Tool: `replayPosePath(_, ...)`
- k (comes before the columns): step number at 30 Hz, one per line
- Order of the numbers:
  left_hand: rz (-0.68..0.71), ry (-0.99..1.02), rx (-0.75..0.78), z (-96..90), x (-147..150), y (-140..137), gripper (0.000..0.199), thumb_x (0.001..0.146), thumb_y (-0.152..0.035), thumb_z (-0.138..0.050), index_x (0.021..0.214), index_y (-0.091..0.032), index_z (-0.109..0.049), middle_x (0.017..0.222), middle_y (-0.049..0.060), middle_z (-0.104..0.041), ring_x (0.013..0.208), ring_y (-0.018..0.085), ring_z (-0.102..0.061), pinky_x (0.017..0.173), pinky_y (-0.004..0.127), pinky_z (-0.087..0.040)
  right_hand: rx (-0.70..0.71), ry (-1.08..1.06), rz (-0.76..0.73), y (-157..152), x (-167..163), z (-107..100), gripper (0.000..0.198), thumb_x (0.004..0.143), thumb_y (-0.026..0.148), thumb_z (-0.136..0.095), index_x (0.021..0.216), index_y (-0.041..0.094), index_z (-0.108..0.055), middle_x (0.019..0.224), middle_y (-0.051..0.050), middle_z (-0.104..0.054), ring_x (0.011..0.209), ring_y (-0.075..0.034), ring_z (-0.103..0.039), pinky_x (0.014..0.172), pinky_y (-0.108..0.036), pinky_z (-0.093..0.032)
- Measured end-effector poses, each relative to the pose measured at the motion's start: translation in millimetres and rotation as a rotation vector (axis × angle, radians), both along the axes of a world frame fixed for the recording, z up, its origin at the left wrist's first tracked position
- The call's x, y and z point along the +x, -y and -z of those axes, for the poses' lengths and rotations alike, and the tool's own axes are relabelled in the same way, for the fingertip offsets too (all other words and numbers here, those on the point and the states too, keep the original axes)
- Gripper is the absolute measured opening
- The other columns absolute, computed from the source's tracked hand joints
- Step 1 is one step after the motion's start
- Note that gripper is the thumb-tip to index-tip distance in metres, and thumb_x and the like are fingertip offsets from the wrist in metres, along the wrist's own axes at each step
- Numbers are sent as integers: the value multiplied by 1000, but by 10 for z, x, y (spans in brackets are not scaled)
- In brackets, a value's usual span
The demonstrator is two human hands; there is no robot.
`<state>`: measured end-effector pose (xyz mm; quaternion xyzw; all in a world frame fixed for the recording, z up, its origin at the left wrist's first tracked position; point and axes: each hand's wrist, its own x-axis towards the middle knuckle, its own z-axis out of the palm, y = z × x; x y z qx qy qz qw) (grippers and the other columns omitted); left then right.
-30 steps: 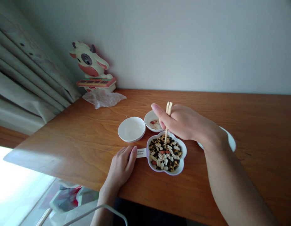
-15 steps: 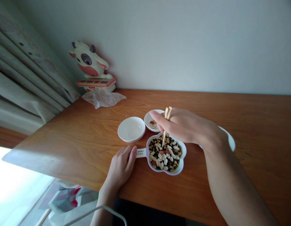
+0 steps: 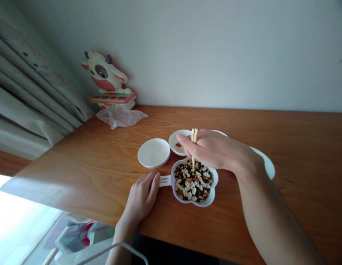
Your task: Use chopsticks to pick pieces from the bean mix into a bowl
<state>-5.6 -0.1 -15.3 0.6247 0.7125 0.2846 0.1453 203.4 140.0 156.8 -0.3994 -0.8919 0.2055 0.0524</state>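
My left hand (image 3: 143, 192) is closed around the handle of a flower-shaped bowl (image 3: 213, 191) with a pale purple rim, which rests on the table. Dark and yellow grains, pale split peanuts and a few reddish nuts (image 3: 191, 184) fill it. Pinched in my right hand (image 3: 212, 148), a pair of wooden chopsticks (image 3: 194, 136) points down, its tips among the grains and nuts. Behind the flower-shaped bowl is a small white bowl (image 3: 173, 139) with some reddish and pale bits inside, partly hidden by my right hand. A white bowl (image 3: 153, 153) with nothing in it stands to its left.
Two more white dishes lie partly hidden behind my right arm, one white dish (image 3: 266, 162) at the right. A cow toy with a keyboard (image 3: 110, 82) and a crumpled plastic bag (image 3: 121, 117) sit at the back left. A cable (image 3: 112, 247) crosses the lower left.
The chopsticks stand more upright, and my right hand has shifted slightly. A white dish edge now shows behind that hand. My left hand keeps its hold on the handle.
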Motion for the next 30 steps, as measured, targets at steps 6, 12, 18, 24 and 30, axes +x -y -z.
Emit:
replayPosePath(6,-3,-10,5,-12,9,9,35,106,-39,-38,76,-23,-46,72,1,-58,68,18,-55,66,28,-38,-35,-83,-67,-56,5,47,67,104,57,-17,70,20,-61,55,-1,-59,48,-13,-46,57,-31,-28)
replayPosePath(12,-2,-5,23,-15,12,5,34,105,-37,-38,75,-23,-47,71,2,-60,67,18,-55,65,28,-40,-31,-139,-45,-69,2,59,66,105,55,-17,67,20,-58,59,-1,-60,52,-13,-48,58,-30,-30)
replayPosePath(18,-3,-13,11,-9,9,1,35,106,-38,-37,75,-23,-46,71,1,-59,68,18,-55,65,28,-39,23,-217,-61,-82,44,47,67,104,59,-17,63,20,-53,55,1,-54,53,-12,-47,62,-29,-33)
replayPosePath(24,-3,-31,21,-12,10,4,36,106,-40,-35,76,-23,-47,71,2,-60,68,18,-56,65,28,-40,58,-264,-12,-68,127,-38,74,101,69,-11,69,20,-58,56,0,-57,52,-12,-48,60,-29,-32)
replayPosePath(30,-8,-14,8,-7,-1,4,35,105,-39,-37,75,-23,-47,72,1,-60,68,18,-56,66,29,-39,-13,-179,8,-46,134,-17,79,96,76,-10,63,20,-55,55,0,-57,50,-12,-47,58,-30,-29)
